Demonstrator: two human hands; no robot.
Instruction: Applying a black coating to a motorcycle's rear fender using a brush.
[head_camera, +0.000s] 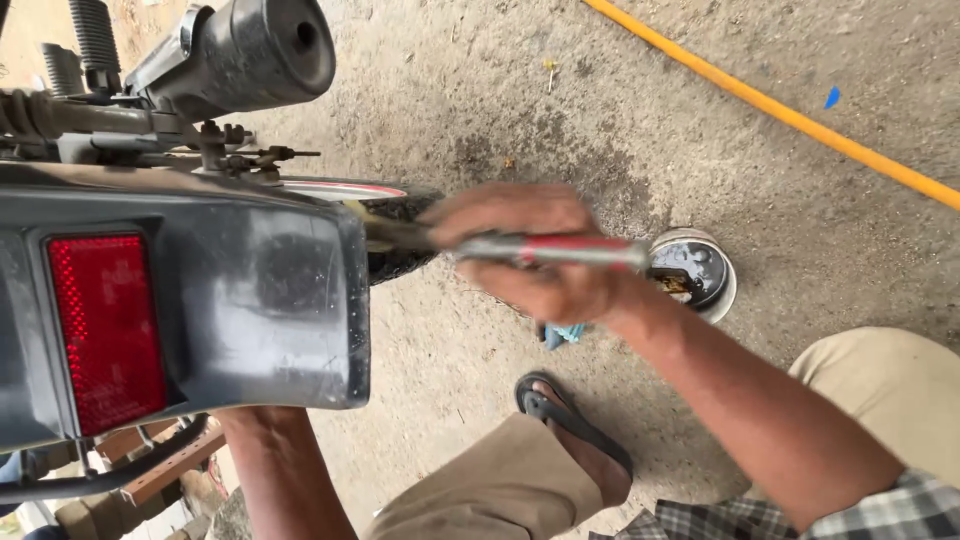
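Note:
My right hand (535, 255) grips a long tool (560, 250) with a silver and red shaft, blurred by motion, held level above the ground. Its yellowish tip points left at the black rear tyre (400, 240) of a motorcycle. My left forearm (280, 470) reaches up behind the grey rear mudguard (260, 300) with its red reflector (105, 330); the left hand itself is hidden behind it. A black exhaust pipe (250, 55) juts out at the upper left.
A round metal tin (700, 275) with dark contents stands on the concrete just right of my right hand. A blue rag (565, 335) lies under the hand. A yellow hose (780, 110) crosses the upper right. My sandalled foot (575, 435) rests below.

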